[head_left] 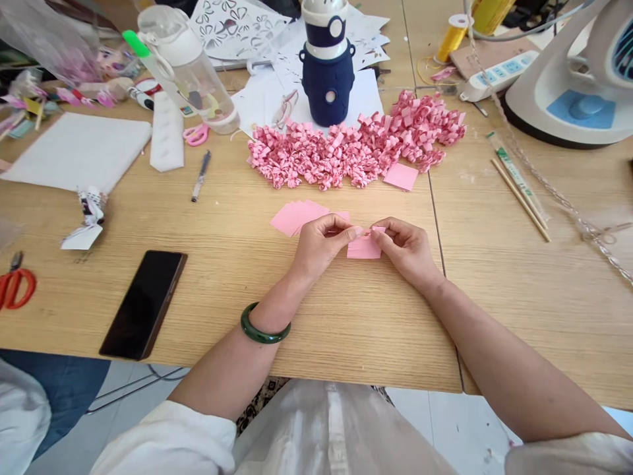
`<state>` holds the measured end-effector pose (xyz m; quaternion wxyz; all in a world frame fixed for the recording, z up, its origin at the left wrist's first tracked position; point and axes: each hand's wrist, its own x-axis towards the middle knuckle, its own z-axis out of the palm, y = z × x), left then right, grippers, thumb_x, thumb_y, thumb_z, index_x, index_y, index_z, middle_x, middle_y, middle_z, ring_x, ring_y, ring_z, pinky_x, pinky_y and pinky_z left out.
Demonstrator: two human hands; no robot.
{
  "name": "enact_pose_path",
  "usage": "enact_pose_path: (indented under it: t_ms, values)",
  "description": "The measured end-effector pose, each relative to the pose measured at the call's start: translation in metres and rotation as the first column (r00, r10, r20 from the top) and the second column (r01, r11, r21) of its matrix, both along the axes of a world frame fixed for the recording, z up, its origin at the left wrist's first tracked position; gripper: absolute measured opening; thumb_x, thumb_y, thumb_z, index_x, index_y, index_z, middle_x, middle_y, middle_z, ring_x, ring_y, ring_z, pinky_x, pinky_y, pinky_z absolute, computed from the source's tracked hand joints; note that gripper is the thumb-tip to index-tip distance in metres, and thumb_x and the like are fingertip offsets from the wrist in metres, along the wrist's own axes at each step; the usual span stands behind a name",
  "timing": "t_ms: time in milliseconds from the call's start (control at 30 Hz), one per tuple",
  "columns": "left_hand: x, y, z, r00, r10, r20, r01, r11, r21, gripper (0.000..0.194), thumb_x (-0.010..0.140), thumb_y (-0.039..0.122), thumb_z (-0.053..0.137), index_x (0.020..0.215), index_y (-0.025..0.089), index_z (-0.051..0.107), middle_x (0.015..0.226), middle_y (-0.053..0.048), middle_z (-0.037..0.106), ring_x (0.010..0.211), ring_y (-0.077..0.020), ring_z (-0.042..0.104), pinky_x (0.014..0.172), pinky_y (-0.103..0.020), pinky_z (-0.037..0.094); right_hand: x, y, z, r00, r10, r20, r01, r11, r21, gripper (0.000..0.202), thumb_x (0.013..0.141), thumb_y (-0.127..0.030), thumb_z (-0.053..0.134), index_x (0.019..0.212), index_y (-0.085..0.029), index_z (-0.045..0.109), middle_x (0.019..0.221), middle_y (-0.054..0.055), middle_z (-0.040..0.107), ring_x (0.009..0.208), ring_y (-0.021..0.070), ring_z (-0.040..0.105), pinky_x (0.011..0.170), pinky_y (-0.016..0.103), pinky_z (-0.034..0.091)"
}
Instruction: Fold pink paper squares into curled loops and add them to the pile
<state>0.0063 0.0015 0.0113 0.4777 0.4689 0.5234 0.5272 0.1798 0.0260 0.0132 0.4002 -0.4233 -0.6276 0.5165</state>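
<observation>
Between my two hands is a small pink paper slip (pixel 364 248), pinched along its upper edge just above the table. My left hand (pixel 324 243), with a green bangle (pixel 266 333) on its wrist, closes thumb and fingers on the slip's left end. On the right end, my right hand (pixel 406 247) pinches it in the same way. Several flat pink paper pieces (pixel 298 216) lie fanned out behind my left hand. Farther back stretches a long heap of curled pink paper flowers (pixel 341 155), with a pink square of paper (pixel 401 177) at its front right.
A blue bottle (pixel 329 86) stands behind the heap; a clear water bottle (pixel 192 72) is farther left. A phone (pixel 143 303), a pen (pixel 200 176) and red-handled scissors (pixel 18 285) lie left. To the right are wooden sticks (pixel 521 198), a cord and a fan (pixel 573 86).
</observation>
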Motion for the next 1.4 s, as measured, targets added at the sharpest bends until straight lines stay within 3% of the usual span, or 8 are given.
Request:
enact_pose_path:
  t_ms: [267,467,633,900,1233,1400]
  values:
    - [-0.0003,-0.0002,-0.0002,1.0,0.029,0.007,-0.029,0.999,0.031,0.019,0.071,0.034,0.084,0.072,0.019,0.072,0.074,0.001,0.07,0.074,-0.0133,0.063,0.073,-0.027,0.052,-0.0014,0.0001,-0.0075,0.999,0.025,-0.045,-0.027,0.998,-0.049,0.027,0.079,-0.044,0.076,0.084,-0.018,0.069,0.072,0.0,0.065,0.06,0.0103,0.053,0.054,0.024,0.042]
    - [0.0008,-0.001,0.0009,0.998,0.055,-0.004,-0.055,0.998,0.039,0.022,0.071,0.038,0.084,0.072,0.019,0.074,0.079,-0.002,0.073,0.078,-0.0151,0.065,0.077,-0.029,0.053,-0.0005,-0.0005,-0.002,0.998,0.021,-0.051,-0.022,0.999,-0.025,0.027,0.081,-0.045,0.075,0.086,-0.019,0.072,0.078,0.002,0.07,0.065,0.0118,0.058,0.058,0.025,0.047]
    - [0.0006,-0.0012,-0.0008,0.996,0.092,-0.001,-0.092,0.995,0.041,0.026,0.069,0.041,0.085,0.07,0.019,0.073,0.081,-0.002,0.073,0.08,-0.0159,0.066,0.078,-0.031,0.054,0.0006,-0.0017,0.0013,1.0,-0.024,-0.016,0.023,0.998,-0.057,0.033,0.086,-0.051,0.068,0.076,-0.019,0.071,0.069,0.002,0.066,0.059,0.0123,0.057,0.053,0.025,0.048]
    - [0.0026,-0.0012,0.0043,0.993,0.114,0.015,-0.114,0.993,-0.011,0.031,0.062,0.042,0.089,0.064,0.018,0.07,0.078,-0.001,0.07,0.08,-0.0156,0.063,0.078,-0.031,0.052,-0.0003,-0.0023,-0.0011,0.998,-0.029,-0.051,0.024,0.994,-0.103,0.034,0.084,-0.051,0.07,0.075,-0.019,0.069,0.064,0.0,0.063,0.056,0.0124,0.058,0.05,0.025,0.052]
    - [0.0021,-0.0027,-0.0007,0.995,0.091,-0.042,-0.089,0.995,0.053,0.029,0.072,0.043,0.083,0.066,0.019,0.069,0.073,0.0,0.069,0.075,-0.0141,0.062,0.076,-0.028,0.051,-0.0005,-0.0023,-0.0006,0.999,-0.031,-0.033,0.028,0.996,-0.088,0.032,0.084,-0.049,0.069,0.074,-0.019,0.069,0.063,0.001,0.064,0.055,0.013,0.059,0.05,0.026,0.052]
    - [0.002,-0.0024,-0.0009,0.997,0.047,0.056,-0.048,0.999,0.004,0.041,0.087,0.058,0.065,0.087,0.019,0.077,0.097,-0.006,0.077,0.093,-0.0191,0.07,0.088,-0.032,0.054,-0.0002,-0.0023,-0.0008,0.998,-0.048,-0.04,0.044,0.994,-0.099,0.032,0.084,-0.05,0.069,0.075,-0.019,0.069,0.064,0.001,0.065,0.055,0.0133,0.06,0.051,0.026,0.054]
